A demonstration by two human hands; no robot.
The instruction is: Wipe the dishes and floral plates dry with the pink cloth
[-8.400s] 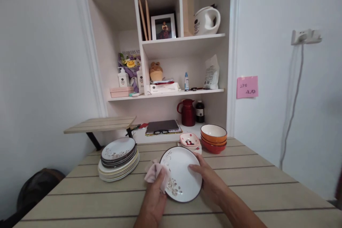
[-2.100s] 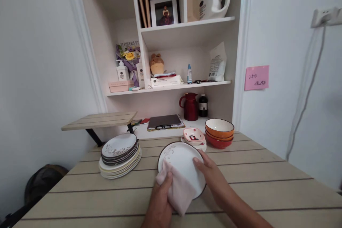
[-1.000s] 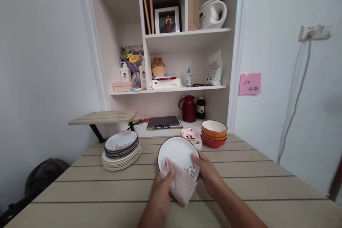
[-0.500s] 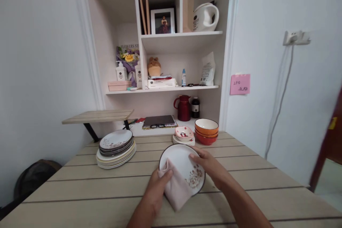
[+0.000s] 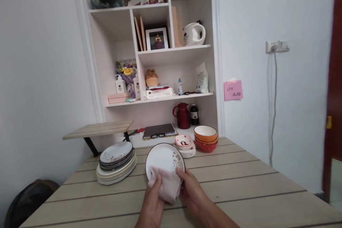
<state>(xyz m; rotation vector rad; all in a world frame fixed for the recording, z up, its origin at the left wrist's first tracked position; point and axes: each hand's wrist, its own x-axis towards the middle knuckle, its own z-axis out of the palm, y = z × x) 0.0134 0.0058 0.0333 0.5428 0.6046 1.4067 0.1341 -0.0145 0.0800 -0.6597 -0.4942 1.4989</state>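
Note:
A white plate [image 5: 161, 157] with a dark rim and brown flower print is tilted up between my hands above the table. My left hand [image 5: 153, 201] grips a pale pink cloth [image 5: 169, 185] against the plate's lower edge, thumb on top. At the plate's lower right rim, my right hand [image 5: 190, 188] is closed with its thumb over the edge, beside the cloth. The fingers beneath the plate are hidden. To the left stands a stack of plates [image 5: 117, 152], with similar flowered, dark-rimmed ones on top of pale ones.
Small patterned dishes [image 5: 184, 142] and stacked orange and red bowls [image 5: 205, 138] stand at the table's back. A raised wooden shelf [image 5: 98, 130] overhangs the back left. Behind are a red jug [image 5: 183, 115], a dark bottle [image 5: 194, 114] and a laptop [image 5: 159, 130].
The plate has moved left and turned, its flowers now at the upper right. My right hand has slid from the upper rim to the lower right. The camera view has tilted up.

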